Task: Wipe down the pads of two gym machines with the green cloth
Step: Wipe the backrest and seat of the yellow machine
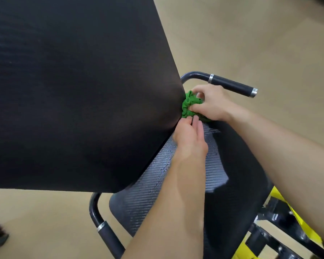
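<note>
A large black back pad (73, 90) fills the upper left of the head view. Below it lies the seat pad (236, 184), black with a grey woven patch (151, 176). The green cloth (190, 106) is bunched in the gap where the two pads meet. My right hand (211, 103) grips the cloth from the right. My left hand (190, 136) rests just below it on the seat pad, its fingertips touching the cloth's lower edge.
A black handle bar (232, 85) with metal rings curves out behind my right hand. A second handle (105, 228) sits at the lower left. Yellow and black machine frame parts (281, 228) show at the lower right. The floor (260, 43) is tan.
</note>
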Demonstrator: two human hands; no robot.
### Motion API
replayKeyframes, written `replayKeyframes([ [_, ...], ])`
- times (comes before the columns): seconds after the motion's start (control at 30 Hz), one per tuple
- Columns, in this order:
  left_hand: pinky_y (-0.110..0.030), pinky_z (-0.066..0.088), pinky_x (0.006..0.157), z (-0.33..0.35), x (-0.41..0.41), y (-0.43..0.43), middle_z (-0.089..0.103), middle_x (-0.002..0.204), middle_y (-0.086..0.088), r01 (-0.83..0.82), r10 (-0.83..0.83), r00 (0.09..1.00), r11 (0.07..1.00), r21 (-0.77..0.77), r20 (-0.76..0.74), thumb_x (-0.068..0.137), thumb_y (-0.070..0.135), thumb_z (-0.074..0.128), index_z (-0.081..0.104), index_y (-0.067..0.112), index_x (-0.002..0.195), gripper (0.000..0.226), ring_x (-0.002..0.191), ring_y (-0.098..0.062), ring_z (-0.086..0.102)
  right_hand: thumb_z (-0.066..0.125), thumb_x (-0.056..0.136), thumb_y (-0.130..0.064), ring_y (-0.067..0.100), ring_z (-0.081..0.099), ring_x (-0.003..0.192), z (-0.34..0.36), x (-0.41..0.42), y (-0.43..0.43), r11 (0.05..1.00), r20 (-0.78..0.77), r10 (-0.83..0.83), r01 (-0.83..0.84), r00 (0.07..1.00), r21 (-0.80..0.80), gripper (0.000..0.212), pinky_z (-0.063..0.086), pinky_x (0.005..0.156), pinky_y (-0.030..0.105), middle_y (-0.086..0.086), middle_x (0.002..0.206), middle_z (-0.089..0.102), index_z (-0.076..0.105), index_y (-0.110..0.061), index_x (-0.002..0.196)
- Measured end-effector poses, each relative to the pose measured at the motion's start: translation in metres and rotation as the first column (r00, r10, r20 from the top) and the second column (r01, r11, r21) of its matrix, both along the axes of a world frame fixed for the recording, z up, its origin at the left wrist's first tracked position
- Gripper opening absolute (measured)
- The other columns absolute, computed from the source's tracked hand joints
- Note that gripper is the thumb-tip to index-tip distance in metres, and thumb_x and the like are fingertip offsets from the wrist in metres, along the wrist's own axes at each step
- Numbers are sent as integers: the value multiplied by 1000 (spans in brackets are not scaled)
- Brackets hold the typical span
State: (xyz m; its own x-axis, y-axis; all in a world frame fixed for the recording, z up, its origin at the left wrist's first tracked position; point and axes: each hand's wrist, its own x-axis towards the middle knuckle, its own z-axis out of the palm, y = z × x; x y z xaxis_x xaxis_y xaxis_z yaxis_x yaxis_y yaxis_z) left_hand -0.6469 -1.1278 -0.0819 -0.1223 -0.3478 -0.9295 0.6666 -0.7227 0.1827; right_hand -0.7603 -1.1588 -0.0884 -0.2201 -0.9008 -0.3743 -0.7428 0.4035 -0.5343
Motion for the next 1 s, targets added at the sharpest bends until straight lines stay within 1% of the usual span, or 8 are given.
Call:
replayKeyframes([
  [0.03,-24,58,85,0,-2,1,70,104,-8,-17,16,1000,1000,5,24,95,8,59,62,2,123,28,93,-13,70,79,85,-28,17,55,77,2,0,1,1000,18,-19,19,1000,21,12,39,67,30,-4,83,59,71,-21,90],
  [0.1,-21,58,70,1,-5,2,70,101,-6,-47,47,996,999,1,71,94,9,62,62,5,122,28,79,-11,71,76,88,-28,19,54,63,5,-1,1,997,26,-19,17,999,77,25,46,59,35,-1,66,58,65,-15,70],
  [0.23,-15,50,49,2,-9,1,69,89,-2,-35,31,988,999,22,149,92,16,66,67,6,105,16,64,-8,67,68,96,-23,29,76,76,8,6,-3,973,156,-96,60,983,223,18,64,77,45,13,85,77,75,-8,89],
  [0.37,-14,40,42,1,-9,3,63,59,3,-23,15,981,999,41,191,90,13,65,63,10,73,17,49,-6,56,61,95,-17,26,67,74,6,20,-4,981,-44,-52,60,998,186,18,53,58,32,6,76,68,71,-11,81],
  [0.47,-14,33,40,-1,-4,7,57,52,4,7,-18,977,999,52,211,85,4,60,61,10,68,18,41,-4,46,60,95,-13,23,64,75,6,28,5,978,-45,-122,128,992,166,16,45,55,26,5,81,70,73,-13,86],
  [0.63,-15,34,41,3,6,12,57,59,1,43,-48,968,999,27,247,86,3,58,62,10,73,15,44,-6,49,59,93,-10,25,70,98,5,42,19,947,35,-283,274,958,167,32,59,87,37,3,105,74,73,-25,118],
  [0.8,-17,33,45,8,16,18,49,53,5,180,-150,953,979,-92,264,86,3,59,63,17,62,28,46,-5,40,59,94,-10,25,72,81,5,54,30,922,91,-363,344,927,177,21,61,81,42,5,81,76,76,-21,88],
  [1.0,-20,23,43,4,33,37,42,53,6,230,-190,945,965,-128,267,87,2,51,60,19,68,27,46,-6,33,60,92,-10,26,70,60,-1,72,42,906,114,-394,365,912,213,17,64,77,45,12,73,76,75,-17,87],
])
